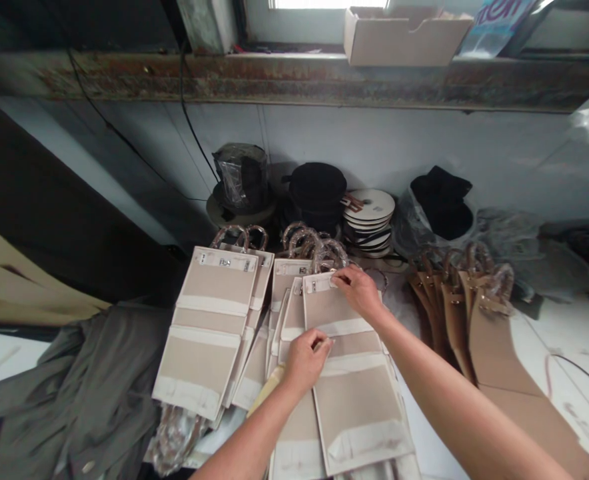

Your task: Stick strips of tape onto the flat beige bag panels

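A beige bag panel (pixel 357 393) with cream bands lies on top of a stack in front of me. Brown handles (pixel 332 253) in clear plastic stick out at its top end. My right hand (pixel 359 291) is closed in a pinch at the panel's pale top band, just below the handles; what its fingertips hold is hidden. Lower down, above the panel's left edge, my left hand (pixel 304 361) is closed with thumb and fingers together. Whatever lies between them is too small to name. Similar beige panels (pixel 214 320) are piled to the left.
Brown panels with wrapped handles (pixel 494 340) lie at right. Along the wall stand black rolls (pixel 317 187), a white-sided spool (pixel 369 205) and a bagged black roll (pixel 442 200). Dark grey cloth (pixel 89 387) is heaped at left. A cardboard box (pixel 404 40) sits on the ledge.
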Tool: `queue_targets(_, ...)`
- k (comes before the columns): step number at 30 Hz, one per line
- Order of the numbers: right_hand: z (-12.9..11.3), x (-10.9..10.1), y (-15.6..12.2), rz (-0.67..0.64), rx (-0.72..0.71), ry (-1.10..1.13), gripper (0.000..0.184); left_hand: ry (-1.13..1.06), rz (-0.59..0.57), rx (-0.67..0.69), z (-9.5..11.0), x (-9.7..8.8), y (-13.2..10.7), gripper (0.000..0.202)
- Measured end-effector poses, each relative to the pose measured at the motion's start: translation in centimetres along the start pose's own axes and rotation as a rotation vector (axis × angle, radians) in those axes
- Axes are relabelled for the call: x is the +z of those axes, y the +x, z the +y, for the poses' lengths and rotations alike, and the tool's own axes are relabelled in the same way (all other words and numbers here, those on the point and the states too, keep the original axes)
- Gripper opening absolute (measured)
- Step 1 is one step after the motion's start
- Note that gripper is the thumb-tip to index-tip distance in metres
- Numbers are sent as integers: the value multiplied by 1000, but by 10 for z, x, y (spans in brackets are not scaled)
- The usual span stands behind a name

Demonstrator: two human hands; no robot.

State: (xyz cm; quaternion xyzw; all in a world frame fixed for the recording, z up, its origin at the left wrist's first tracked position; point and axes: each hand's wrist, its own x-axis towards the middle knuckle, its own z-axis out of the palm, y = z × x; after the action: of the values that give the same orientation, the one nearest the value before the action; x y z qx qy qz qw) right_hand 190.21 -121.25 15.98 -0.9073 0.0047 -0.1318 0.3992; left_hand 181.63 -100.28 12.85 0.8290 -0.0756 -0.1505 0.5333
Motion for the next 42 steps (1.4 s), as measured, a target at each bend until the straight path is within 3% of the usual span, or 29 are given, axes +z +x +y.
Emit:
queue_targets(8,-2,-20,4,-103,-63,120,19,9,13,25,-4,1,0,16)
queue_targets(11,-3,-14,3,-123,-84,26,16,16,16,29,-4,1,-1,17)
queue_targets(16,2,4,-5,8,-78,-47,12,52,5,38,-7,2,0,10)
queue_targets(17,4,5,-6,31,-71,-12,14,40,-7,40,-8,2,1,10)
queue_targets(21,15,5,-8,26,-55,161,51,-33,-70,40,-10,-1,2,30)
queue_targets(24,19,1,-6,-6,-111,118,50,-54,-97,33,-9,-4,3,31)
queue_targets(28,13,-3,-6,175,-35,152,31,-78,-99,22,-4,-6,3,30)
queue_targets(31,-2,-8,-21,305,74,223,29,-101,-75,6,1,-7,2,33)
queue_targets(34,-22,-16,-56,160,102,305,32,-131,-38,-10,8,-8,-1,40)
queue_targets(39,-44,-23,-123,-300,184,483,33,-304,6,-76,22,-6,-7,52)
queue_targets(42,-45,-21,-142,-325,312,634,32,-360,-4,-102,31,-2,-14,56)
